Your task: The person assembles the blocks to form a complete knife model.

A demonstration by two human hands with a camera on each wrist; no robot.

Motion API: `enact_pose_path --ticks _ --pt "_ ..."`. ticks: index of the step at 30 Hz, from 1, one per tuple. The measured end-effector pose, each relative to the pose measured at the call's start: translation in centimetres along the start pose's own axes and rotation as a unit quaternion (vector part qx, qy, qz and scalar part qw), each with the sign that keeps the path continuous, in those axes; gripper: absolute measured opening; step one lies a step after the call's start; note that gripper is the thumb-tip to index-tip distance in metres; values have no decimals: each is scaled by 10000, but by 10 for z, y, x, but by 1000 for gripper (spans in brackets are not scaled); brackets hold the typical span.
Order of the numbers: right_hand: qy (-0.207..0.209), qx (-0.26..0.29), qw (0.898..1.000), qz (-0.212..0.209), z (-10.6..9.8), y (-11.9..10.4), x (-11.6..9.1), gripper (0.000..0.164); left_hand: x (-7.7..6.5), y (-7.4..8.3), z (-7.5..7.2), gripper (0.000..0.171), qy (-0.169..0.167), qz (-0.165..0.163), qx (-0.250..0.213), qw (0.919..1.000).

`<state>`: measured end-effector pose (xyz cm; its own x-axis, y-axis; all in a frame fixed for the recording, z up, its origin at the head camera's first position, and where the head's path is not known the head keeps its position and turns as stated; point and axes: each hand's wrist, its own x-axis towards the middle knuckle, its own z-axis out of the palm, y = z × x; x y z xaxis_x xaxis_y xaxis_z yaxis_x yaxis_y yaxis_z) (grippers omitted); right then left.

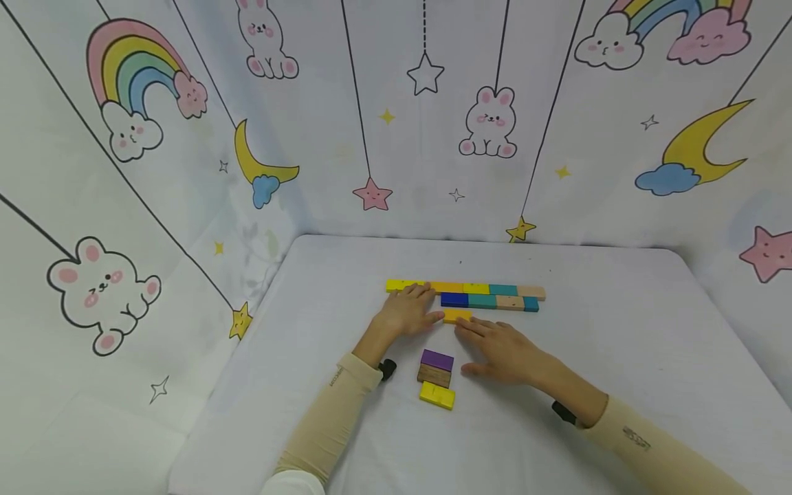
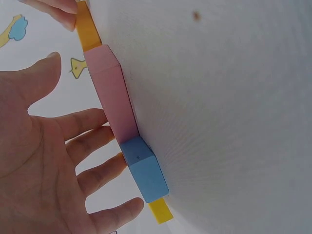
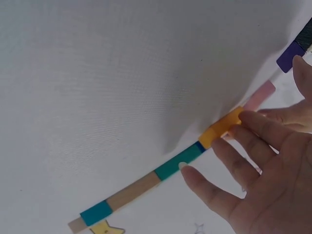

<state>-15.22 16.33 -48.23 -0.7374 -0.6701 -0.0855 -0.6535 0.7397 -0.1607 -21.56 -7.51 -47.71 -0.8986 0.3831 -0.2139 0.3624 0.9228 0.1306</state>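
A: Surface? White cloth over the table [image 1: 619, 357], rounded far corners, a few small dark specks near the back edge.

B: Walls? White printed fabric [image 1: 396, 220] on three sides, meeting the table edge. Motifs: rainbow with clouds [image 1: 139, 89] at left, bunnies [image 1: 489, 124], yellow moons [image 1: 705, 148], pink stars [image 1: 372, 195], thin black hanging lines.

A: Light? Even, soft; faint shadows only.
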Motion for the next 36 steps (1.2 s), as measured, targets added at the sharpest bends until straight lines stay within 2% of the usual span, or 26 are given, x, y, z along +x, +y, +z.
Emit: enact_pose_path --ticks 14,23,36 --pt "-126 -144 9997 134 0 0 9 83 3 -1 2 73 -51 -19 4 10000" --pt "-130 -168 9997 90 0 2 14 84 9 -2 5 72 -253 -88 33 9996" --pt "-167 -115 9997 103 -1 2 13 83 1 0 1 72 -44 29 78 10000"
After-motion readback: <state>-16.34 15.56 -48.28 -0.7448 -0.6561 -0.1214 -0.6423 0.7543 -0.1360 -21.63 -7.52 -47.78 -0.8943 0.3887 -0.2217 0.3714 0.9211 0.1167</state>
